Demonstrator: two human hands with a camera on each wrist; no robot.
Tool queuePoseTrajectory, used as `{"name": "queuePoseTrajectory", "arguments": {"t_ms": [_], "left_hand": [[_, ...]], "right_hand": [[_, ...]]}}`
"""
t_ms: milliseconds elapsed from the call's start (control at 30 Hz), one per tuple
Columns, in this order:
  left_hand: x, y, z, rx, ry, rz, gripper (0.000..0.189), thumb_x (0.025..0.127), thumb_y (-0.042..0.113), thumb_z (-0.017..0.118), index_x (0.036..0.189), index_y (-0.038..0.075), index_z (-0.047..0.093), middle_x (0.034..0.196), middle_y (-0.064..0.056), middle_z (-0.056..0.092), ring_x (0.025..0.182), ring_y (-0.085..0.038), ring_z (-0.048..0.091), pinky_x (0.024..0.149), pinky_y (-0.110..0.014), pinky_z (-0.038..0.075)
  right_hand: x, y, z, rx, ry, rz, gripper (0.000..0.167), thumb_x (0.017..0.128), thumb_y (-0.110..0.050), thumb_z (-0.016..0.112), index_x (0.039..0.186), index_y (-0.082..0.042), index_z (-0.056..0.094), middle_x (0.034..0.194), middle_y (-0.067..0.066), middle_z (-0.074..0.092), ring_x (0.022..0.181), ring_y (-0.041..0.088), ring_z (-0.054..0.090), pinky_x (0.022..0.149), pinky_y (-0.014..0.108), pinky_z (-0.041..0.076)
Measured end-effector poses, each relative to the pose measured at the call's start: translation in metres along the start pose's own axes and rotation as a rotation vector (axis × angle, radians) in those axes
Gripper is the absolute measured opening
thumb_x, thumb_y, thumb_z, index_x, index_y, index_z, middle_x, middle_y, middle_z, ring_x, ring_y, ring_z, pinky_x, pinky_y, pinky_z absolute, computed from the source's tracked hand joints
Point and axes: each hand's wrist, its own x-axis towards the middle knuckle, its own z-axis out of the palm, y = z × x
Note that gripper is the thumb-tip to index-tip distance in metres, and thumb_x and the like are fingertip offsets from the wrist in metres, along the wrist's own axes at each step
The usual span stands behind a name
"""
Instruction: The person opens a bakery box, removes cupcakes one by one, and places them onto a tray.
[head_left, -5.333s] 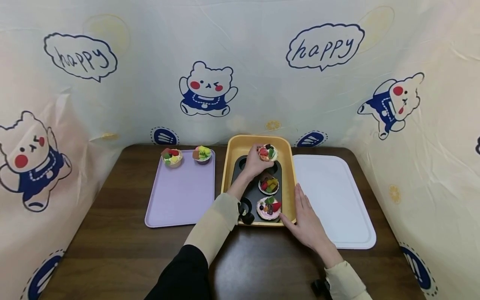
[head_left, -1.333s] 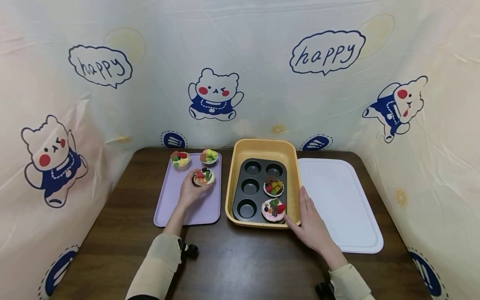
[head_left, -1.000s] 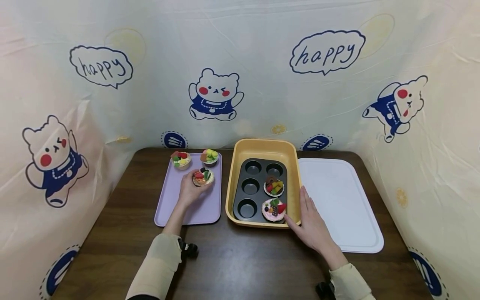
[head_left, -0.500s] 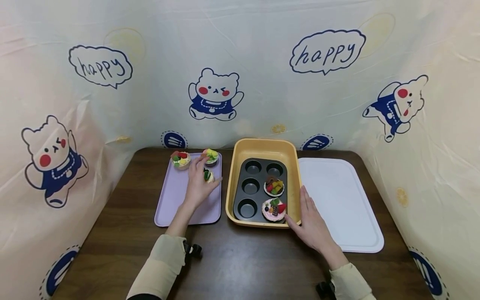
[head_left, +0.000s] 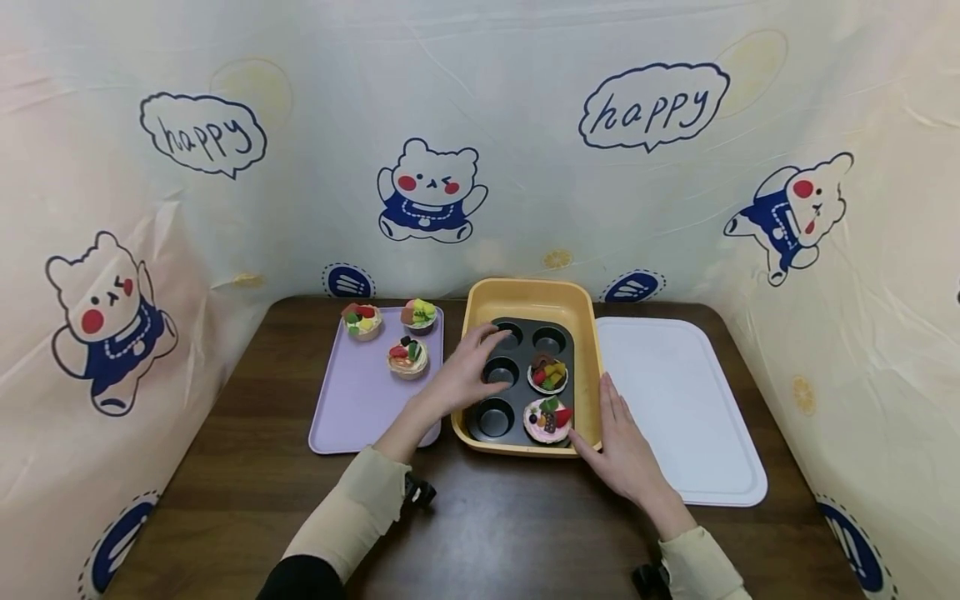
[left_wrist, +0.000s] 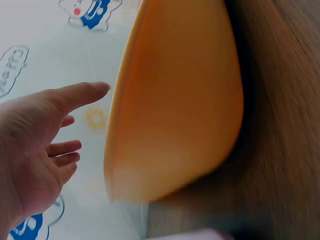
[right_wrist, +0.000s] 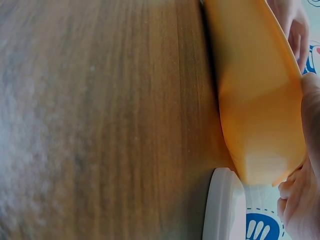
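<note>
My left hand (head_left: 467, 372) hovers over the left side of the black muffin pan (head_left: 517, 364), fingers spread and holding nothing. That pan lies inside a yellow bin (head_left: 525, 289). Two cupcakes sit in its right column: a fruit-and-chocolate cupcake (head_left: 547, 375) and a pink-cream cupcake (head_left: 547, 419). My right hand (head_left: 626, 446) rests with straight fingers against the bin's near right corner; the right wrist view shows its thumb at the rim. On the purple tray (head_left: 348, 417) stand a berry cupcake (head_left: 408, 358), a red-and-yellow-topped cupcake (head_left: 362, 322) and a green-topped cupcake (head_left: 418, 316).
A white tray (head_left: 682, 408) lies right of the bin on the brown wooden table (head_left: 495, 533). Behind the table hangs a printed cloth (head_left: 517, 192) with bears. The bin's raised wall (left_wrist: 175, 100) stands close beside my left hand.
My left hand carried the berry cupcake from the muffin pan to the purple tray, let it go there, then moved right over the pan. My right hand has stayed at the bin's corner.
</note>
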Motion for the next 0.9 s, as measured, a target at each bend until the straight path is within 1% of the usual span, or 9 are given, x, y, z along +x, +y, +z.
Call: {"name": "queuePoseTrajectory", "arguments": {"t_ms": [100,200,333,433,533,667,900], "left_hand": [[0.012,0.004,0.008,0.015,-0.067,0.036,0.089,0.091,0.026,0.093,0.165,0.009,0.047,0.163,-0.020,0.049,0.148,-0.037,0.053,0.121,-0.053,0.052],[0.023,0.006,0.015,0.037,-0.124,0.055,0.089,0.092,0.029,0.091,0.167,0.010,0.045,0.163,-0.020,0.051,0.149,-0.037,0.053,0.121,-0.052,0.052],[0.034,0.008,0.022,0.062,-0.189,0.052,0.087,0.094,0.031,0.090,0.167,0.013,0.046,0.163,-0.019,0.051,0.151,-0.036,0.051,0.123,-0.053,0.050],[0.041,0.007,0.025,0.063,-0.220,0.047,0.084,0.094,0.032,0.090,0.165,0.011,0.049,0.162,-0.019,0.053,0.150,-0.035,0.052,0.124,-0.052,0.049],[0.047,0.004,0.028,0.049,-0.239,0.029,0.082,0.094,0.033,0.090,0.163,0.010,0.052,0.161,-0.018,0.054,0.149,-0.034,0.053,0.124,-0.051,0.049],[0.049,-0.001,0.034,0.022,-0.249,0.009,0.082,0.093,0.038,0.090,0.162,0.011,0.053,0.162,-0.017,0.053,0.152,-0.034,0.052,0.125,-0.052,0.048],[0.049,-0.006,0.042,0.013,-0.229,0.033,0.084,0.092,0.044,0.090,0.161,0.011,0.055,0.163,-0.016,0.052,0.153,-0.035,0.050,0.126,-0.055,0.046]], "right_hand": [[0.000,0.000,0.000,-0.003,-0.001,0.002,0.114,0.104,-0.065,0.061,0.176,-0.005,-0.004,0.186,0.021,0.006,0.170,0.046,0.022,0.136,0.062,0.025],[0.000,0.001,0.000,-0.002,0.000,0.002,0.114,0.104,-0.066,0.061,0.176,-0.006,-0.004,0.186,0.021,0.006,0.169,0.046,0.022,0.136,0.062,0.026],[0.000,0.001,0.001,0.001,-0.001,0.002,0.114,0.104,-0.066,0.061,0.176,-0.007,-0.005,0.186,0.021,0.006,0.169,0.047,0.022,0.135,0.063,0.026],[0.000,0.001,0.001,0.002,-0.001,0.002,0.114,0.104,-0.065,0.060,0.176,-0.007,-0.005,0.186,0.022,0.006,0.169,0.047,0.022,0.135,0.063,0.027],[-0.001,0.000,0.001,0.005,-0.002,0.003,0.114,0.105,-0.065,0.061,0.176,-0.007,-0.005,0.186,0.022,0.006,0.169,0.047,0.023,0.134,0.064,0.027],[-0.002,-0.001,0.001,0.006,-0.004,0.003,0.114,0.104,-0.066,0.061,0.176,-0.007,-0.005,0.186,0.022,0.007,0.168,0.048,0.024,0.133,0.065,0.029],[-0.004,-0.003,0.001,0.003,-0.007,0.011,0.115,0.104,-0.065,0.063,0.176,-0.007,-0.005,0.186,0.022,0.007,0.169,0.048,0.023,0.134,0.064,0.028]]}}
